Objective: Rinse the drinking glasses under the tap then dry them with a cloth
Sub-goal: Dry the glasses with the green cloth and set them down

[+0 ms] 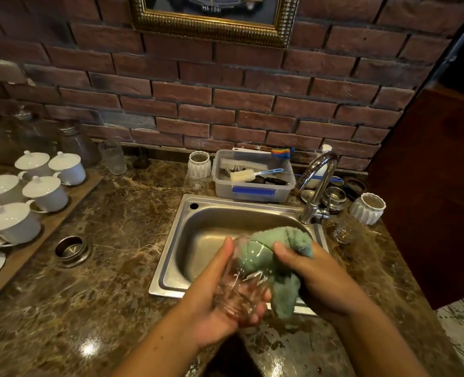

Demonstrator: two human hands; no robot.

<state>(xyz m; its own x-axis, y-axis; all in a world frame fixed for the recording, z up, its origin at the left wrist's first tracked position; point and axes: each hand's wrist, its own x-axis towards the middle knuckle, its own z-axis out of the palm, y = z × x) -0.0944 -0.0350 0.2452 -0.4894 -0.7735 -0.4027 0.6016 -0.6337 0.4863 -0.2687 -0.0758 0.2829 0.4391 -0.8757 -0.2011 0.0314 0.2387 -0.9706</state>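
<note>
Glass (240, 284) held over sink (171, 268) front edge, left hand (211, 308) wrapped round its base. Green cloth (277, 257) pushed inside by right hand (309, 273), which grips it. Tap (317, 186) dry: rinsing apparently done, drying underway. Another glass (345, 229) waits right.

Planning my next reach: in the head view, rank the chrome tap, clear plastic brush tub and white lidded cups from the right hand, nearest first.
From the right hand:
1. Chrome tap, just behind it.
2. Clear plastic tub, behind the sink.
3. White lidded cups, far left.
</note>
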